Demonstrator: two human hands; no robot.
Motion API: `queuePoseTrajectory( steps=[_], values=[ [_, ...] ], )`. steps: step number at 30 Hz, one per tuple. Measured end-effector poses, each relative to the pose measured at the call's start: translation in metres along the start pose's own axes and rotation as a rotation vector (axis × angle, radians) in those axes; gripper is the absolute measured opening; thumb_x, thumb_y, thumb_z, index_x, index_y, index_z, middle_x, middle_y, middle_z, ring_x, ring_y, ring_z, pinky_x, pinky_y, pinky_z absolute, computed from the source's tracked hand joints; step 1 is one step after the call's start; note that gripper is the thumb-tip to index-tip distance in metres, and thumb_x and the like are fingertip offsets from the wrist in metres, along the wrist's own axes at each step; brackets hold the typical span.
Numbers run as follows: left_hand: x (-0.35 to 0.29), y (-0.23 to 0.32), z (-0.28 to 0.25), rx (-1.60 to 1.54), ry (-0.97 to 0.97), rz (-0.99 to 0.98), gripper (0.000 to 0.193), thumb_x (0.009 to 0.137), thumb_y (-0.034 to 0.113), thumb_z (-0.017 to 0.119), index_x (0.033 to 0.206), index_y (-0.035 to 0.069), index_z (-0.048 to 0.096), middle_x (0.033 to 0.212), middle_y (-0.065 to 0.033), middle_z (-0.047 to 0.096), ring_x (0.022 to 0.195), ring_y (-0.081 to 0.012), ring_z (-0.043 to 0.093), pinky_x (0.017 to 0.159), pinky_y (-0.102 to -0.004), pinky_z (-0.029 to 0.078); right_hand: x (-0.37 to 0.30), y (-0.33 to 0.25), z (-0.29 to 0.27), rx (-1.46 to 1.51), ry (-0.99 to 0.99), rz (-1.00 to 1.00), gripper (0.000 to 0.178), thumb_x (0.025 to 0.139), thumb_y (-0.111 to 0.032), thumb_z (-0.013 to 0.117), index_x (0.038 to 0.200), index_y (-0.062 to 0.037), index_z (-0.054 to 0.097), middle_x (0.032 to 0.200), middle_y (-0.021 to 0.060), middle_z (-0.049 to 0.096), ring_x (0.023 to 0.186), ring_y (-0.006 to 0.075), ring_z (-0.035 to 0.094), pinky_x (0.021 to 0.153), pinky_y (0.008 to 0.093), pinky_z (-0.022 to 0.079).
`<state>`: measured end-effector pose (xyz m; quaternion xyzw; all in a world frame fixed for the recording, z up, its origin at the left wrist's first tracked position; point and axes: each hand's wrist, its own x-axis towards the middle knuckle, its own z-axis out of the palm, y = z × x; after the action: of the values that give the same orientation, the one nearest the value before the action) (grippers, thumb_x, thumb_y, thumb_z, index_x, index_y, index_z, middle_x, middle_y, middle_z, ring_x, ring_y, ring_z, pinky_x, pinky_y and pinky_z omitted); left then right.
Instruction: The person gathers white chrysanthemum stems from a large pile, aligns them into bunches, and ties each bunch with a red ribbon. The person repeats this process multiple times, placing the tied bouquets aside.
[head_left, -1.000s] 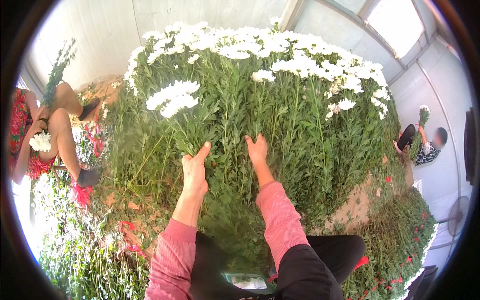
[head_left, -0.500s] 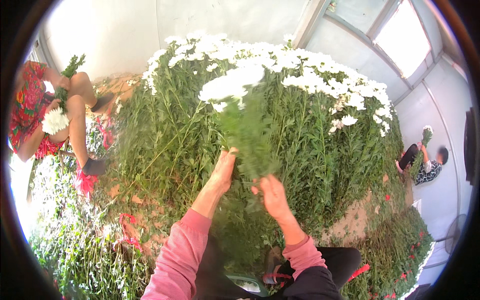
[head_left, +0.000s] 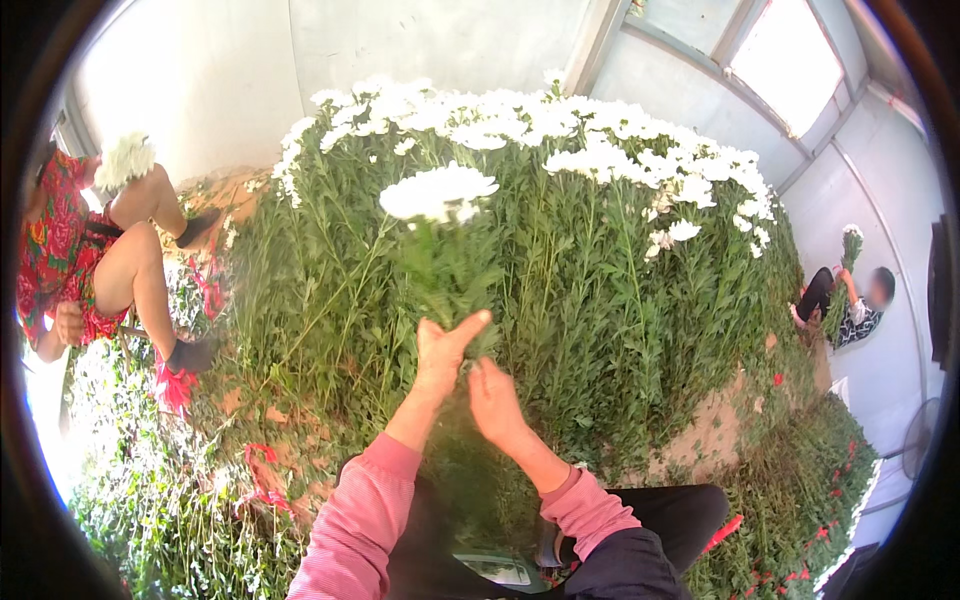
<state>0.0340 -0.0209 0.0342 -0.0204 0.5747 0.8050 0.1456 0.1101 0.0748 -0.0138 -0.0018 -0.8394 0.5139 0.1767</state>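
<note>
Clasping ruffled white flower bunch point(head_left: 442, 232): left grip point(head_left: 442, 358) round leafy stems point(head_left: 447, 285); right grip point(head_left: 497, 402) curled just below, hold unclear.

Bright window point(head_left: 788, 68) at upper right, round fan point(head_left: 920, 440) at lower right.

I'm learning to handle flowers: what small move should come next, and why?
Perhaps straighten the bunch of white flowers with the right hand: the left hand holds it, blooms pointing away, and the right hand sits close by, though what it touches is unclear.
</note>
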Motion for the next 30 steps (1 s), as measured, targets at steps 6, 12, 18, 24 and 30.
queuePoseTrajectory(
  steps=[6, 12, 18, 24, 30],
  values=[
    [0.020, 0.006, -0.034, -0.215, 0.451, 0.120, 0.028, 0.079, 0.018, 0.085, 0.088, -0.002, 0.067, 0.082, -0.0073, 0.067, 0.068, -0.0173, 0.063, 0.062, -0.0376, 0.055, 0.087, 0.019, -0.007, -0.397, 0.116, -0.097, 0.054, 0.101, -0.053, 0.046, 0.069, -0.0116, 0.061, 0.059, 0.0082, 0.059, 0.049, 0.0252, 0.055, 0.050, 0.0405, 0.044],
    [0.054, -0.025, -0.058, -0.130, 0.342, -0.075, 0.051, 0.075, 0.028, 0.089, 0.096, -0.006, 0.058, 0.090, -0.0143, 0.064, 0.077, -0.0226, 0.061, 0.068, -0.0394, 0.053, 0.175, 0.124, 0.021, -0.678, 0.049, 0.087, 0.037, 0.097, -0.037, 0.061, 0.109, -0.0019, 0.059, 0.108, 0.0169, 0.060, 0.101, 0.0358, 0.062, 0.081, 0.0480, 0.051],
    [0.036, 0.000, -0.068, -0.225, 0.175, -0.057, 0.032, 0.082, 0.027, 0.083, 0.078, 0.000, 0.067, 0.067, -0.0070, 0.066, 0.060, -0.0183, 0.063, 0.050, -0.0330, 0.054, 0.138, 0.081, -0.004, -0.247, 0.134, 0.192, 0.036, 0.104, -0.023, 0.048, 0.128, 0.0026, 0.049, 0.081, 0.0212, 0.062, 0.071, 0.0362, 0.062, 0.066, 0.0459, 0.049],
    [0.032, 0.000, -0.062, -0.286, 0.079, 0.006, 0.034, 0.081, 0.026, 0.084, 0.094, -0.003, 0.071, 0.089, -0.0070, 0.071, 0.082, -0.0171, 0.067, 0.083, -0.0360, 0.055, 0.048, 0.007, -0.026, -0.174, -0.058, 0.279, 0.027, 0.105, -0.018, 0.045, 0.121, 0.0003, 0.056, 0.086, 0.0133, 0.065, 0.070, 0.0180, 0.060, 0.060, 0.0363, 0.048],
    [0.018, 0.003, -0.037, -0.216, 0.074, -0.127, 0.041, 0.078, 0.021, 0.086, 0.104, -0.007, 0.068, 0.096, -0.0095, 0.072, 0.097, -0.0206, 0.066, 0.095, -0.0400, 0.050, 0.006, 0.011, -0.011, -0.283, -0.088, -0.127, 0.051, 0.086, 0.007, 0.053, 0.137, 0.0011, 0.050, 0.116, 0.0253, 0.062, 0.103, 0.0414, 0.064, 0.087, 0.0416, 0.054]
  ],
)
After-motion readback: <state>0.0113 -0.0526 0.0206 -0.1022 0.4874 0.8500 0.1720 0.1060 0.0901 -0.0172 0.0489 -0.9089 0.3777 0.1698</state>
